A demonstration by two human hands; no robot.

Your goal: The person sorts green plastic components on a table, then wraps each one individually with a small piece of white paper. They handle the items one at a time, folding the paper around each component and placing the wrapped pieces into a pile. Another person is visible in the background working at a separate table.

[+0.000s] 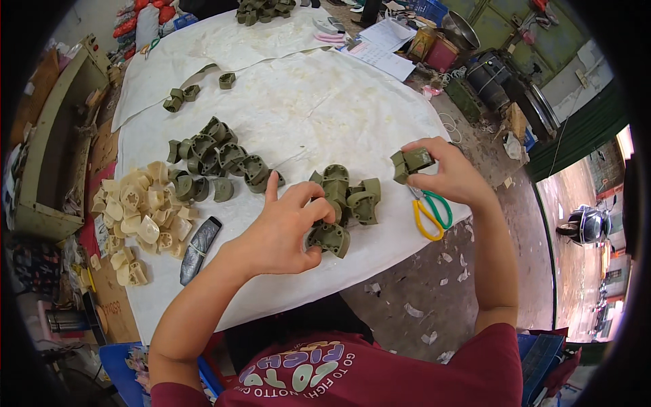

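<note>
My right hand [444,173] grips an olive-green moulded part [415,161] between thumb and fingers, above the right side of the table. Its outer face looks smooth and curved. My left hand [285,227] is bent over a small cluster of similar green parts [336,182] in front of me. Its thumb and fingers close on the edge of the nearest green part [330,239], whose hollow, ribbed inside faces up. Further left lies a larger group of green parts [210,150]. Scissors [428,216] with one yellow and one green handle rest below my right hand.
A white sheet [305,102] covers the table. At the left are a heap of cream-coloured pieces [139,207] and a dark, wrapped oblong thing [201,251]. Several green parts [264,10] lie at the far edge, near papers [386,47]. Scraps litter the floor [407,285].
</note>
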